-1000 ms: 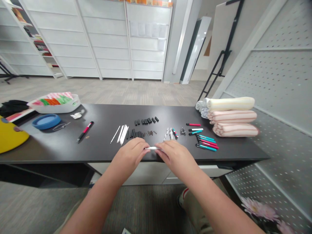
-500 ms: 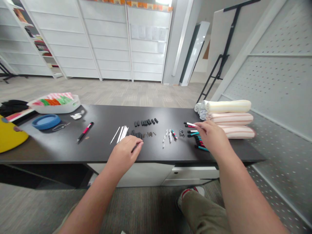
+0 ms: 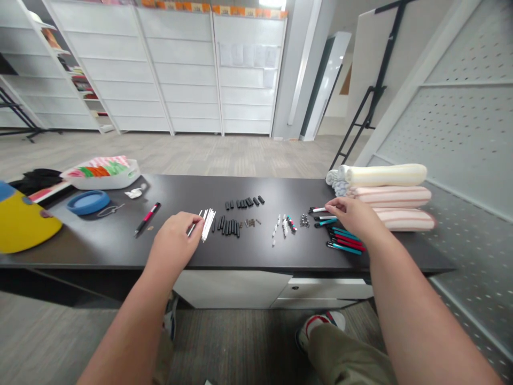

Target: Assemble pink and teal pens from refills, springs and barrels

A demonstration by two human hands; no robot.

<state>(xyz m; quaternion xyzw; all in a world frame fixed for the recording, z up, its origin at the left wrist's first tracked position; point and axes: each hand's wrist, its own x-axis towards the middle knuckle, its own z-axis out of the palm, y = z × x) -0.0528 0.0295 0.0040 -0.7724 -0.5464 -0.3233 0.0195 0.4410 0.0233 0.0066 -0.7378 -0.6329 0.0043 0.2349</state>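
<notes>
White sticks (image 3: 208,224) lie side by side, probably so that one can be lifted singly. At their left edge, the left hand (image 3: 176,238) has its fingertips drawn together over a thin piece (image 3: 191,230) — whether clamped on it, I cannot tell. Well right of the sticks, the right hand (image 3: 355,215) meets one end of a white pen (image 3: 318,209), its fingertips close together, perhaps to line it up with the pens (image 3: 345,248); pinch or light touch, I cannot tell. Just right of the sticks, black tubes (image 3: 230,226) and springs (image 3: 250,222) seem grouped by kind — handy for picking.
</notes>
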